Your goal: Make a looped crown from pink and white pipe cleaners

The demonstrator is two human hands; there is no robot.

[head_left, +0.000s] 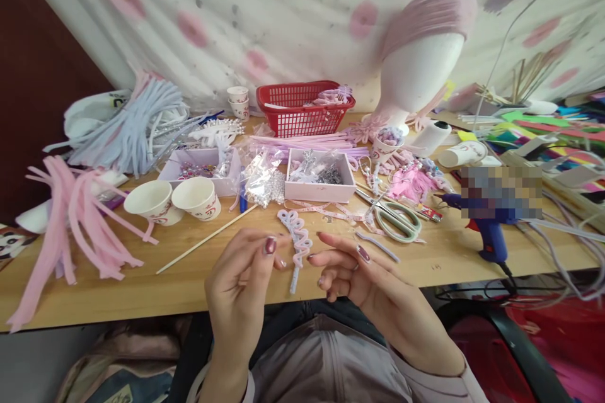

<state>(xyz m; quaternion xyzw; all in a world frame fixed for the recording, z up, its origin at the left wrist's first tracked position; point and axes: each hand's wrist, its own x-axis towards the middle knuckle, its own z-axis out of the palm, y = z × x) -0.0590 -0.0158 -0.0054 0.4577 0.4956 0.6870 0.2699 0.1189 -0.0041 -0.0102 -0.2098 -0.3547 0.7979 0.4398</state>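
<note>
Centrally, at the desk's (142,293) near edge: left hand (241,277) and right hand (352,271), fingers loosely curled, flank a looped pipe-cleaner piece (297,242). Piece stands between them, long axis running away from the person; the left fingertips pinch it, the right ones just beside. Beyond: scissors (394,217), glue gun (486,227).

A fuzzy, matt pale-pink pipe-cleaner twist (296,242) sits between the left hand (243,283) and right hand (352,274), both with glossy dark-red nails. Beneath lies a smooth, light wooden tabletop (189,277), with matt white paper cups (172,198), a red plastic mesh basket (302,108) and a blue plastic glue gun (489,230).
</note>
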